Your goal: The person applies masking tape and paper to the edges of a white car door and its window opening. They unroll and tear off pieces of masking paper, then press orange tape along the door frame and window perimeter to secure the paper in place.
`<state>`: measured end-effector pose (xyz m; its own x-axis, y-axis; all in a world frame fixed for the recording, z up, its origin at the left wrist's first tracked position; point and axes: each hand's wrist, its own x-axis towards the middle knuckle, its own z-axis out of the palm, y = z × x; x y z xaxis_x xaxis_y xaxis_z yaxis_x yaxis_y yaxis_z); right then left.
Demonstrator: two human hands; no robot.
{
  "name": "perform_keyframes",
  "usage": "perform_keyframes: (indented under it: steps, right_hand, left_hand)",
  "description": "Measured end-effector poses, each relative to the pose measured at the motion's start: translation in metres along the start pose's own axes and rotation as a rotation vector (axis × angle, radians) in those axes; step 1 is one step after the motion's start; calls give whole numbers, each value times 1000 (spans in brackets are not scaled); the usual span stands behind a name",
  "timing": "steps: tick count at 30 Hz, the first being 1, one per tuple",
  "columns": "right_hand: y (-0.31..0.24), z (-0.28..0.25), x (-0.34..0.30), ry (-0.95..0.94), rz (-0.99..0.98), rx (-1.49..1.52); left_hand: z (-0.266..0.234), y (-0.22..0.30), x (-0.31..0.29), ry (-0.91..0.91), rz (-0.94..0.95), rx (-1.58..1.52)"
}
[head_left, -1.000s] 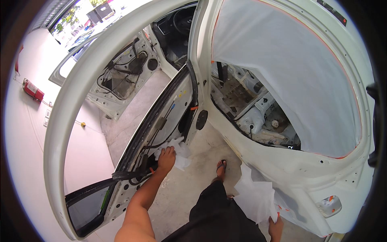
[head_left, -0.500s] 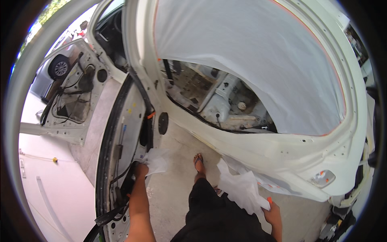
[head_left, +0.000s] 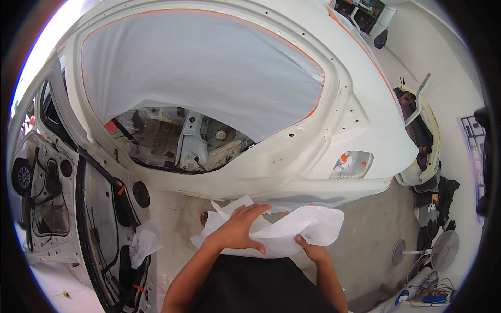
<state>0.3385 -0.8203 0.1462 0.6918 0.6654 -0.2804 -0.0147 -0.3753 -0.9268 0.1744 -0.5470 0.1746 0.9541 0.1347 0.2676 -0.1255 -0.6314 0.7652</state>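
The left hand (head_left: 235,229), fingers spread and thumb apart, curves over a loose, thin white sheet (head_left: 319,223), while the right hand (head_left: 314,251) appears to pinch the near edge, thumb on top (the other fingers are hidden behind it). Beyond the left fingers stands a white-painted metal car body (head_left: 250,182), and to their left a crumpled translucent sheet (head_left: 146,241) rests against a stripped white metal door (head_left: 102,206). With one end curling free above the right fingers, the loose sheet could fold over on itself, or tear if the two hands pulled unevenly
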Motion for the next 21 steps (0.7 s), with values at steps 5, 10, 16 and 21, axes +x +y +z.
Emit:
perform_keyframes:
  steps: [5,10,16,21]
  right_hand:
    - [-11,-34,-7,497,97,-378]
    - [-59,-39,-36,707,-370,-251]
    - [-62,11,15,137,-535,-796]
    - [8,41,28,135,-546,-772]
  left_hand:
    - [-29,26,93,-334,-246,357]
    - [-6,69,102,-680,-97,782]
    - [7,87,88,-898,0,789]
    - [-32,47,48,-610,-110,1014]
